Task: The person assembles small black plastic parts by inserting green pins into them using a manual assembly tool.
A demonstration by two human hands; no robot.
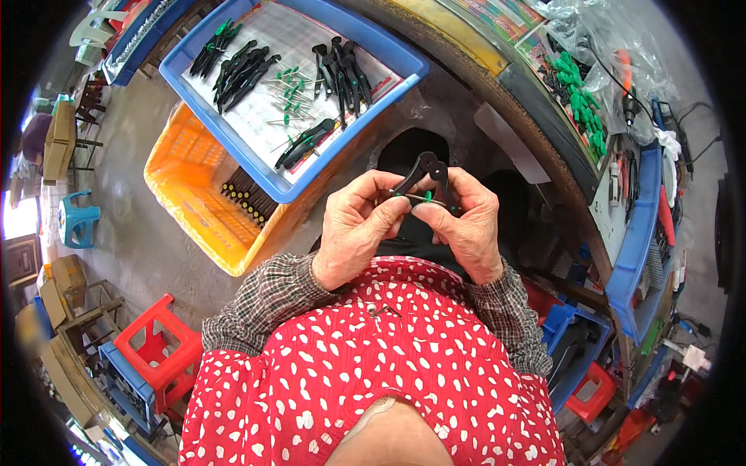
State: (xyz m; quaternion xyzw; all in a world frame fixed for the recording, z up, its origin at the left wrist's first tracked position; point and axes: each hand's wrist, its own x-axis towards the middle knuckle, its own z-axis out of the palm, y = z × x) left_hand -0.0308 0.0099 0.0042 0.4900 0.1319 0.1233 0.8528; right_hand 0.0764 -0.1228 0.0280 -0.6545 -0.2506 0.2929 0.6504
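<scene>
I judge assembly is under way: my left hand (359,227) and right hand (466,225) pinch together on a black handle piece (423,169) and thin green-tipped pin (426,199), at centre; blue tray (203,99) lies at eleven o'clock. Seating the pin needs careful alignment.

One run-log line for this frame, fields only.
left hand: pinches metal pin | right hand: holds black handle piece | ahead: blue tray of black and green parts
</scene>
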